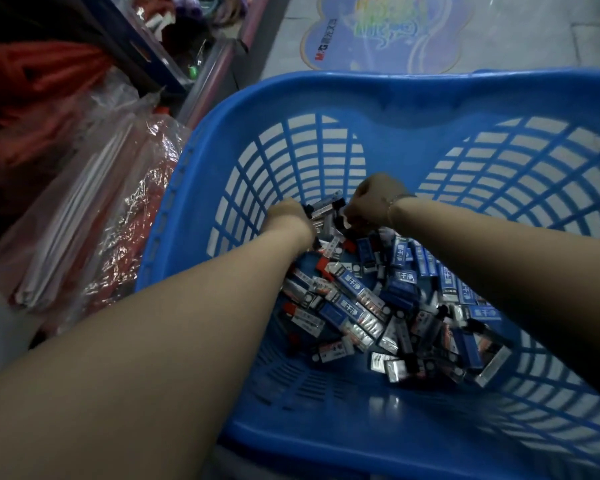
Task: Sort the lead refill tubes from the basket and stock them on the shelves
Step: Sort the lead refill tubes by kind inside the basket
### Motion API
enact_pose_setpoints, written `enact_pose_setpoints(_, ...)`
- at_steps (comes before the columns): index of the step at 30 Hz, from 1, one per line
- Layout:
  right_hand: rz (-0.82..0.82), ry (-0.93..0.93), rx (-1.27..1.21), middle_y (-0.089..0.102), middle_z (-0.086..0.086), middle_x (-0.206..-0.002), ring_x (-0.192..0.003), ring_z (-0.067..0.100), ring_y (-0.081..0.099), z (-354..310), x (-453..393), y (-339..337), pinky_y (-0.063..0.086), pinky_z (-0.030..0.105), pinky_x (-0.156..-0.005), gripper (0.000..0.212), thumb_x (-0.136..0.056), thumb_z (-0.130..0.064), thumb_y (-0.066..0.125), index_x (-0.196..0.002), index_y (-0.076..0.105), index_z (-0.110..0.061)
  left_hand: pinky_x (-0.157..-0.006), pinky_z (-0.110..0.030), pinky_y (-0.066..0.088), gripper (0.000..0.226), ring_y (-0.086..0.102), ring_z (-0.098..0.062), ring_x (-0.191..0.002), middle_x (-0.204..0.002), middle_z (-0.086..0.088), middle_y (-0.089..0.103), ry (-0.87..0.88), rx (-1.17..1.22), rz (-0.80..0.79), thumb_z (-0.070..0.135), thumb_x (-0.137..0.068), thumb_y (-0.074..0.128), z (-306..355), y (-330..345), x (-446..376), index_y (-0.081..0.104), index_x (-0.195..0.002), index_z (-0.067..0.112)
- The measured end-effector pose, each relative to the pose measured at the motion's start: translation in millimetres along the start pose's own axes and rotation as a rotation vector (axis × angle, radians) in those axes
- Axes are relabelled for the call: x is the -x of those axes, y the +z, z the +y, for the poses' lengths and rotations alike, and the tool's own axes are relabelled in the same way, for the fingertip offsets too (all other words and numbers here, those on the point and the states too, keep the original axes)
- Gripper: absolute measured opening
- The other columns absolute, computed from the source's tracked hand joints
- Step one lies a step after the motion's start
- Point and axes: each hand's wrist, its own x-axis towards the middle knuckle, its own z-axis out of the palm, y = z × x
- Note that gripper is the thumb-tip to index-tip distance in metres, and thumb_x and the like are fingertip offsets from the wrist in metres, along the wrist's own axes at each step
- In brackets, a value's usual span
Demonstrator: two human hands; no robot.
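A big blue plastic basket (343,95) fills the view, with a heap of small lead refill tubes (388,306) in blue, black, red and clear packs on its bottom. Both my arms reach deep into it. My left hand (288,216) is closed around a bunch of tubes (323,211) at the far side of the heap. My right hand (374,202), with a thin bracelet at the wrist, is closed right beside it, pinching a white-ended tube against that bunch. The fingers of both hands are mostly hidden.
To the left of the basket lie clear plastic bags (94,216) of red and white goods. A low shelf edge (146,39) with packaged items runs at the upper left. A blue flower-shaped floor sticker (388,32) is on the grey floor beyond the basket.
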Motion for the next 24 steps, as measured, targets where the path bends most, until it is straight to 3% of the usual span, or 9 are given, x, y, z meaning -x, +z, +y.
enact_pose_setpoints(3,0.069,-0.188,0.259,0.068,0.012,-0.085,-0.069,0.022,0.059,6.8,8.7,-4.6,0.044,0.026,-0.063,0.011,-0.085,-0.017,0.063,-0.078,0.065,-0.009,-0.085,-0.034,0.052,0.027,0.059,-0.025,-0.103,-0.118,-0.003,0.060,0.341,-0.407,-0.094,0.006,-0.091,0.055,-8.9,3.5,2.2,0.064,-0.113,0.018)
enact_pose_setpoints(6,-0.105,-0.335,0.462,0.058,0.000,-0.094,-0.084,0.019,0.055,23.7,20.4,4.8,0.038,0.024,-0.069,0.009,-0.083,-0.024,0.065,-0.086,0.056,-0.023,-0.085,-0.036,0.049,0.040,0.055,-0.026,-0.113,-0.134,-0.005,0.050,0.450,-0.661,-0.096,0.003,-0.090,0.054,-13.0,7.8,5.2,0.058,-0.126,0.021)
enact_pose_setpoints(9,-0.149,-0.389,0.616,0.042,0.001,-0.113,-0.099,0.024,0.052,44.7,29.0,19.7,0.041,0.029,-0.074,0.043,-0.081,-0.032,0.067,-0.118,0.048,-0.021,-0.096,-0.043,0.044,0.051,0.036,-0.030,-0.134,-0.156,-0.009,0.018,0.496,-0.826,-0.043,0.001,-0.090,0.055,-12.7,15.5,8.0,0.045,-0.136,0.021)
enact_pose_setpoints(12,-0.054,-0.311,0.557,0.040,0.010,-0.125,-0.109,0.032,0.052,53.7,28.4,26.1,0.044,0.034,-0.078,0.060,-0.085,-0.032,0.064,-0.135,0.037,-0.012,-0.094,-0.042,0.043,0.050,0.029,-0.030,-0.138,-0.159,-0.009,0.007,0.474,-0.857,-0.004,-0.002,-0.089,0.054,-11.3,20.4,10.0,0.044,-0.135,0.016)
enact_pose_setpoints(17,0.006,-0.290,0.555,0.051,0.011,-0.112,-0.102,0.031,0.055,55.6,29.7,25.0,0.038,0.030,-0.072,0.031,-0.091,-0.022,0.054,-0.120,0.048,-0.012,-0.099,-0.042,0.041,0.046,0.023,-0.028,-0.141,-0.158,-0.010,0.012,0.459,-0.940,0.009,0.007,-0.090,0.059,-8.7,24.2,9.0,0.048,-0.134,0.013)
enact_pose_setpoints(19,-0.015,-0.272,0.470,0.054,0.007,-0.096,-0.094,0.027,0.057,50.1,31.5,14.3,0.037,0.027,-0.069,0.009,-0.088,-0.014,0.056,-0.097,0.054,-0.015,-0.098,-0.040,0.046,0.049,0.028,-0.028,-0.140,-0.159,-0.010,0.010,0.427,-0.991,-0.027,0.014,-0.089,0.062,-5.4,20.9,10.5,0.047,-0.135,0.012)
enact_pose_setpoints(21,0.035,-0.228,0.347,0.058,0.004,-0.085,-0.083,0.023,0.056,43.0,29.4,-3.0,0.038,0.025,-0.066,0.009,-0.084,-0.009,0.057,-0.081,0.057,-0.017,-0.089,-0.036,0.051,0.047,0.044,-0.028,-0.129,-0.154,-0.011,0.022,0.358,-1.019,-0.078,0.021,-0.088,0.063,2.0,12.2,14.7,0.049,-0.132,0.011)
enact_pose_setpoints(23,0.090,-0.150,0.168,0.063,0.008,-0.081,-0.073,0.022,0.058,37.4,25.4,-20.3,0.044,0.025,-0.061,0.011,-0.084,-0.008,0.055,-0.077,0.060,-0.014,-0.086,-0.036,0.053,0.051,0.056,-0.026,-0.104,-0.123,-0.009,0.047,0.276,-0.971,-0.138,0.029,-0.083,0.068,10.6,-1.6,18.4,0.050,-0.127,0.012)
enact_pose_setpoints(24,0.054,-0.077,0.035,0.065,0.013,-0.081,-0.070,0.023,0.059,35.5,24.8,-27.1,0.049,0.027,-0.060,0.012,-0.085,-0.006,0.054,-0.078,0.063,-0.010,-0.086,-0.038,0.054,0.052,0.057,-0.025,-0.098,-0.107,-0.006,0.050,0.250,-0.941,-0.163,0.030,-0.081,0.071,14.7,-9.0,20.4,0.051,-0.124,0.012)
